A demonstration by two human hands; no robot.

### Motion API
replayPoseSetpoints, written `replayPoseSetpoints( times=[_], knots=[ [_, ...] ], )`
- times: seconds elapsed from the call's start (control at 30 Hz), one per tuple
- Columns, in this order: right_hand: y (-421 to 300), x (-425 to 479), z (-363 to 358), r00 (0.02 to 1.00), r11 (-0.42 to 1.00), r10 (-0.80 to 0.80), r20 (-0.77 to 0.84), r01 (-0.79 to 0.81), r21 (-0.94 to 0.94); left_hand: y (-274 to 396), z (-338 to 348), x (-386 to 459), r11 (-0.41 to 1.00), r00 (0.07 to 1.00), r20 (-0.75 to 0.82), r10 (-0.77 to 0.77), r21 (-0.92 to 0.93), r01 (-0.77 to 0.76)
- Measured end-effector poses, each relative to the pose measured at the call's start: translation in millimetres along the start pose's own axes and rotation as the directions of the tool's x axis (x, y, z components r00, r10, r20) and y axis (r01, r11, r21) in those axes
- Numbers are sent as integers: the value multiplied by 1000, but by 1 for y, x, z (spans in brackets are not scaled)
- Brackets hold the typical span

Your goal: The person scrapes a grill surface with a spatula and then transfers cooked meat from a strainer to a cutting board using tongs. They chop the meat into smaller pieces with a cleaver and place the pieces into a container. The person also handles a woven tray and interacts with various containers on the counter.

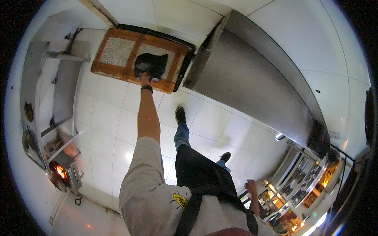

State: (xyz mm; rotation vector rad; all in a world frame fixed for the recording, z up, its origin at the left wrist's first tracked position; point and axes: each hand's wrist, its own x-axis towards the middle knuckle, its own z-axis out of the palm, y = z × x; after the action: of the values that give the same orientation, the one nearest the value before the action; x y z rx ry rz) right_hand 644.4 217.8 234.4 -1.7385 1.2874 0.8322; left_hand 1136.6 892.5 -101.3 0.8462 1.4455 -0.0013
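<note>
My left arm reaches forward, a dark band at its wrist. My left hand (146, 80) grips the lower edge of a black, floppy-looking item (151, 63), perhaps cloth or a bag, with a small whitish bit beside the fingers. This item lies over or just above the right pale panel of a brown-framed board (134, 50); contact is unclear. The board's left panel (117, 51) is pale and rough-textured. My right hand (251, 186) hangs at my right side, fingers loosely bent, and no object shows in it.
A long stainless-steel counter (251, 70) runs to the right. Metal racks (66, 91) stand at left, above a metal unit with an orange glow (60, 171). Shelves with assorted items (298, 183) are at lower right. White tiles (206, 118) cover the floor under my shoes.
</note>
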Motion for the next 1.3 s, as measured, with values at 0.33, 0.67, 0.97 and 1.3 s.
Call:
replayPoseSetpoints(
  times=[0.33,0.67,0.97,1.3],
  knots=[
    [-88,-27,93,969,952,-203,137,229,-204,-113,-88,-31,548,841,323,434,646,-531],
    [46,-17,55,951,952,-297,-89,302,57,-330,-245,-263,-366,473,527,-707,300,-881],
    [278,0,65,889,964,5,-458,117,238,-323,-164,-367,-598,526,288,-800,-333,-729],
    [302,46,-29,912,920,-198,-360,300,252,-501,-115,-568,-490,278,439,-854,-504,-711]
  ],
)
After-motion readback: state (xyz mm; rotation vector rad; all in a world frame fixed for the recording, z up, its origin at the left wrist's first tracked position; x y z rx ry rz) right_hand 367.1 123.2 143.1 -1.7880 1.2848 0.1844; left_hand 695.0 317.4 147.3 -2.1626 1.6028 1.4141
